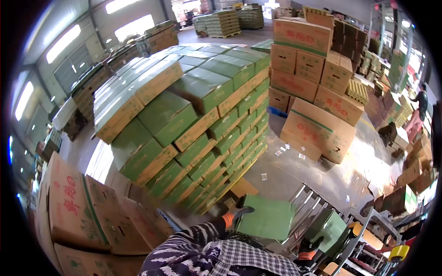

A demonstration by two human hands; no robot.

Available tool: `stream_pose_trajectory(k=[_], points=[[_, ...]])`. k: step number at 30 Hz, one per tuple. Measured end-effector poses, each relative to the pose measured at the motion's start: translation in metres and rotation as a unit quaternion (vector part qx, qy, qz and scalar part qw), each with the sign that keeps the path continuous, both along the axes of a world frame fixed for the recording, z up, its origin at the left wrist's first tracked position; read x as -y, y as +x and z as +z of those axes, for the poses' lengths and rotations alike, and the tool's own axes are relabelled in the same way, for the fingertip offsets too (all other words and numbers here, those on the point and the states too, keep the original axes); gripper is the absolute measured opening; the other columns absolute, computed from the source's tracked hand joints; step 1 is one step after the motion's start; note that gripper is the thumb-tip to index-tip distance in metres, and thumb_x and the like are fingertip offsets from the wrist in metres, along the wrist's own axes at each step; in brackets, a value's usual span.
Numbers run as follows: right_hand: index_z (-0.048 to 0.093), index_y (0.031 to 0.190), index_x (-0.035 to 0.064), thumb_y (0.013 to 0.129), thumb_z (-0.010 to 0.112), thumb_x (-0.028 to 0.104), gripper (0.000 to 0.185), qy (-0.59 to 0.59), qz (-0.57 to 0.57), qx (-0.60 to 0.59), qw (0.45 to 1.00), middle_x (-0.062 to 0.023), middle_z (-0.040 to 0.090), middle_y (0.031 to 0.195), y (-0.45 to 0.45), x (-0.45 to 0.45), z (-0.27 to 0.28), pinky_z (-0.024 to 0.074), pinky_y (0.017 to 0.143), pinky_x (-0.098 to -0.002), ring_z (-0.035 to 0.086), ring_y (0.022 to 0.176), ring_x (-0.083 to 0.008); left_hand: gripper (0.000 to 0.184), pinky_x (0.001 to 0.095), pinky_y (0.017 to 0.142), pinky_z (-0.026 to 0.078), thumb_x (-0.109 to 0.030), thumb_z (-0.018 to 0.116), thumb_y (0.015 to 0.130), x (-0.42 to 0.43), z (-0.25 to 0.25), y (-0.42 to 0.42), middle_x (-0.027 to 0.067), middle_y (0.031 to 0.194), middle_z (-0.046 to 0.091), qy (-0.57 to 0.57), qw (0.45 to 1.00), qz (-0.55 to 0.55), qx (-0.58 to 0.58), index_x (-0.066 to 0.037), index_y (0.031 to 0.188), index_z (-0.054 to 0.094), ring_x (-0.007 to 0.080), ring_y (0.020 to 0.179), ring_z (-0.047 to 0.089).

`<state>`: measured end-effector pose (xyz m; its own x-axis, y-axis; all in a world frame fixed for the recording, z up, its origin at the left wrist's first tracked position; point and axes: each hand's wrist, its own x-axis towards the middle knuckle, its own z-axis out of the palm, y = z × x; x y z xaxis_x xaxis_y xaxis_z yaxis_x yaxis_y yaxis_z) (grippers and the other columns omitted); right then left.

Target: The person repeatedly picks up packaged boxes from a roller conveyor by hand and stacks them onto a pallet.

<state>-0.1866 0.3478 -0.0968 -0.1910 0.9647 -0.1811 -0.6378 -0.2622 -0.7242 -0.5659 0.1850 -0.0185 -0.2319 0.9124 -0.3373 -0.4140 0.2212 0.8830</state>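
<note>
My left hand point(238, 215), in a black glove with an orange cuff, rests against the left side of a green-topped box point(266, 217) in front of my body. Its fingers point toward the box, with the thumb side partly hidden. My right hand point(312, 248), gloved the same way, lies at the near left edge of a second green box point(330, 228) at the lower right; its fingers look spread. Both boxes are by the metal roller conveyor point(307, 201). A large stack of green and brown boxes point(184, 119) stands just beyond my left hand.
Large brown cartons point(76, 207) stand close on my left. More cartons point(317, 126) are piled beyond the conveyor. A metal machine frame point(363, 239) is at the lower right. Paper scraps point(264, 176) lie on the floor. A person point(420, 108) stands at the far right.
</note>
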Motion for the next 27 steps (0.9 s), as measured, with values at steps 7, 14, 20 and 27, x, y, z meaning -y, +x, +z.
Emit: stream_pose_trajectory(k=[7,14,20,27], points=[[0.049,0.124,0.0057,0.091,0.053,0.04,0.048,0.023,0.143,-0.03,0.989,-0.0103,0.057,0.119,-0.151,0.011,0.119,0.0464,0.088,-0.0399,0.056,0.104,-0.0256,0.057,0.0295,0.086,0.048,-0.015,0.068,0.081,0.051,0.135,-0.054,0.0069,0.118,0.057,0.141,0.958,0.248,-0.033,-0.004,0.131,0.043,0.0155,0.102,0.057],[0.035,0.134,-0.0003,0.085,0.062,0.006,0.056,0.216,0.243,0.08,0.942,-0.0142,0.042,0.134,-0.295,0.022,0.247,0.0374,0.101,-0.0386,0.043,0.121,-0.026,0.069,0.0331,0.081,0.05,-0.007,0.062,0.081,0.147,0.276,-0.098,0.0089,0.115,0.055,0.245,0.867,0.429,-0.062,-0.009,0.141,0.026,0.0194,0.096,0.058],[0.039,0.131,-0.004,0.074,0.07,-0.001,0.065,0.666,0.13,0.307,0.668,-0.0181,0.05,0.128,-0.427,0.059,0.381,0.0369,0.102,-0.0347,0.049,0.116,-0.0286,0.041,0.0304,0.084,0.049,-0.026,0.051,0.092,0.225,0.361,-0.148,0.0094,0.112,0.058,0.337,0.806,0.484,-0.049,-0.001,0.125,0.049,0.0162,0.1,0.057],[0.05,0.126,0.0137,0.089,0.059,0.029,0.041,0.191,0.558,0.107,0.8,-0.0066,0.059,0.101,-0.544,0.07,0.425,0.0514,0.07,-0.0304,0.06,0.083,-0.0178,0.053,0.0343,0.088,0.048,-0.044,0.046,0.093,0.272,0.361,-0.26,0.01,0.119,0.056,0.315,0.85,0.422,-0.017,-0.006,0.129,0.046,0.0208,0.104,0.057]])
